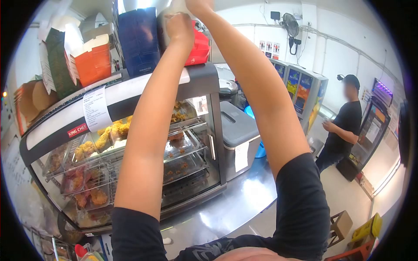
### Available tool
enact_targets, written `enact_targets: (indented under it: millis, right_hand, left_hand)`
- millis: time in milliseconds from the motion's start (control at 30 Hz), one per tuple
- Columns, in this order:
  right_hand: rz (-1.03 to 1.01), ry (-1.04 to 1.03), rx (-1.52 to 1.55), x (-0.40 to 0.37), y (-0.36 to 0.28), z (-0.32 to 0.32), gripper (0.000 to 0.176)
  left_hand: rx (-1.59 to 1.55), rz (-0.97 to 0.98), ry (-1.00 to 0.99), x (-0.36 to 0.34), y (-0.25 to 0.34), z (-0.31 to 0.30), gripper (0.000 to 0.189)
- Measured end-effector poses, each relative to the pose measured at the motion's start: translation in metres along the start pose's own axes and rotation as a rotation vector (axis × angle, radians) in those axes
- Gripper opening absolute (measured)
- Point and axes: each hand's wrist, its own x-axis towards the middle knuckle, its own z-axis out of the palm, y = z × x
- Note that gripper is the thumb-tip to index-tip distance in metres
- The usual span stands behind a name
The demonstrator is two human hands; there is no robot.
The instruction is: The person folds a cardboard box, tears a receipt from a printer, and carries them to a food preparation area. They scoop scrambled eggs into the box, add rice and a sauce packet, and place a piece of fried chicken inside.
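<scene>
Nearest to me, two black sleeves give way to bare forearms raised over the steel bench, and the left forearm blocks part of the display cabinet that stands on it. Behind the glass, fried food sits on trays, some of it lost behind the arm and the glare. A printed sheet hangs over the cabinet's upper front edge, its writing too small to read.

Up by the right end of the cabinet's top edge stands a red box, partly covered by the left hand. That hand is beside a pale thing, blurred and cut off above; I cannot tell whether its fingers are clamped on it. The right hand is cut off too, its fingers' state impossible to tell. A blue box and an orange box stand farther left.

Past the cabinet's right side is a grey cool box, then drink dispensers, partly behind the right arm. Farther back stands a person in black.
</scene>
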Motion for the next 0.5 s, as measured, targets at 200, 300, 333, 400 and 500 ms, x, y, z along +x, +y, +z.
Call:
enact_targets:
  millis: [200,300,333,400,500]
  right_hand:
    - [0.342,0.274,0.393,0.027,-0.014,-0.096,0.027]
    - [0.261,0.35,0.447,0.017,-0.026,-0.156,0.025]
    - [0.237,0.374,0.625,0.009,-0.027,-0.164,0.022]
    - [0.186,0.417,0.982,-0.009,-0.035,-0.18,0.017]
    - [0.276,0.2,1.112,-0.061,-0.09,-0.221,0.018]
  left_hand:
    - [0.017,-0.029,-0.014,-0.005,-0.018,-0.004,0.029]
    - [0.086,0.172,0.359,-0.025,-0.008,-0.041,0.057]
    - [-0.136,0.23,0.428,-0.031,-0.002,-0.047,0.064]
    - [-0.583,0.337,0.559,-0.045,0.018,-0.056,0.078]
    - [-1.057,0.075,0.61,-0.078,0.051,-0.057,0.082]
